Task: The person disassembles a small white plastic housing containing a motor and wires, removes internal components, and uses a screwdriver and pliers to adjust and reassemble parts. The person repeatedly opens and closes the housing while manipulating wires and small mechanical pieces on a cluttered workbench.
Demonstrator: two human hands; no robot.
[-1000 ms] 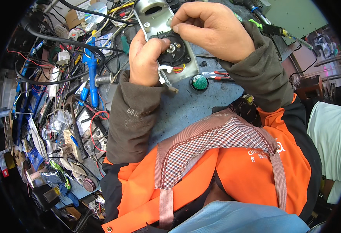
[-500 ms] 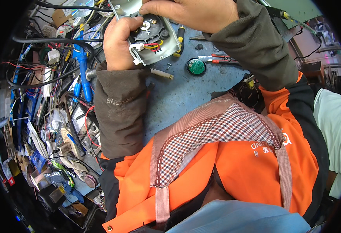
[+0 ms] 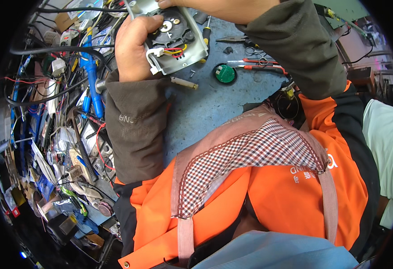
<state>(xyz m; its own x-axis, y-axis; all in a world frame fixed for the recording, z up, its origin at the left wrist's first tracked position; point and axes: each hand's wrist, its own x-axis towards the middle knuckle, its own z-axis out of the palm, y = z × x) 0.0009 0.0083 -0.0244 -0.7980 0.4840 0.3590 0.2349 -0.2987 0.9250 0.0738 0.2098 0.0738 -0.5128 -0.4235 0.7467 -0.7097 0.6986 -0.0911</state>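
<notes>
My left hand (image 3: 136,47) grips an open pale grey plastic housing (image 3: 192,60) by its left side, with the thumb over the rim. Inside the housing sits a dark round gear motor (image 3: 168,32) with a white hub, and red and yellow wires (image 3: 176,51) run from it to a white plug (image 3: 155,52). At the picture's top edge, my right hand (image 3: 232,9) reaches over the housing's upper end. Its fingertips are pressed together there, partly cut off by the frame, and what they hold is hidden.
On the blue bench (image 3: 196,112) lie a yellow-black screwdriver (image 3: 207,35), pliers (image 3: 232,39), red-handled tweezers (image 3: 259,67), small screws (image 3: 192,73), a pale cylinder (image 3: 184,83) and a round green circuit board (image 3: 225,73). Left, a blue soldering tool (image 3: 91,76) lies amid piled cables and parts.
The housing and both hands have shifted slightly up in the picture, so more of my right hand is cut off. The left hand keeps its grip on the housing.
</notes>
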